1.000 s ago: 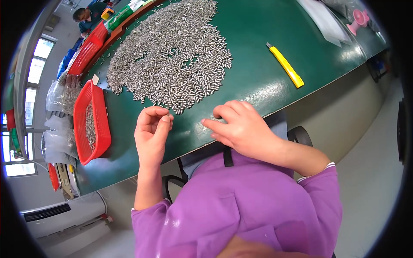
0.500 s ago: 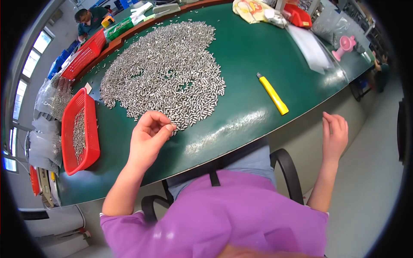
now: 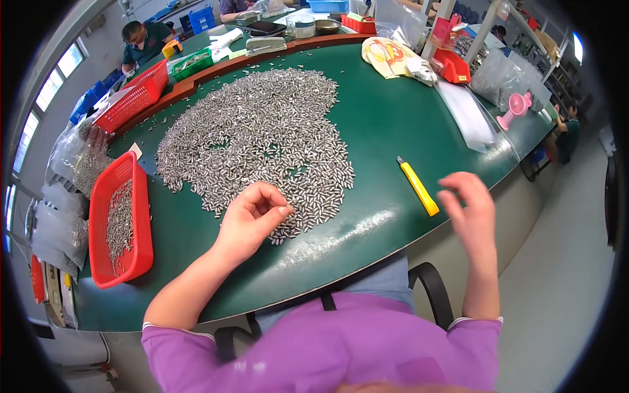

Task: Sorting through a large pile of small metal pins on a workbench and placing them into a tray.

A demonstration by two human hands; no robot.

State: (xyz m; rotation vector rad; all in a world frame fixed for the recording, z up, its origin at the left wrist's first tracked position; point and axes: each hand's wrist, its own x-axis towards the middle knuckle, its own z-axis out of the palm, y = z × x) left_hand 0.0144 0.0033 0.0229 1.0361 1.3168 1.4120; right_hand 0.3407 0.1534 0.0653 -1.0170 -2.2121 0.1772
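A wide heap of small silver metal pins (image 3: 255,141) covers the green table (image 3: 367,118). My left hand (image 3: 252,219) rests at the heap's near edge, fingers curled in, thumb and forefinger pinched over some pins. My right hand (image 3: 468,213) hovers, blurred, over the table's front edge just right of a yellow utility knife (image 3: 418,186); its fingers are apart and hold nothing. A red basket (image 3: 118,223) holding more pins lies left of my left hand.
Clear bags of pins (image 3: 72,164) lie at the far left. Red baskets (image 3: 137,95), a stapler (image 3: 265,44), bowls and bags line the back. A pink fan (image 3: 514,108) stands at the right. Another person (image 3: 141,39) sits behind the table.
My right hand has swung from beside the chair back up over the table edge near the yellow knife. The left hand stays at the heap's edge.
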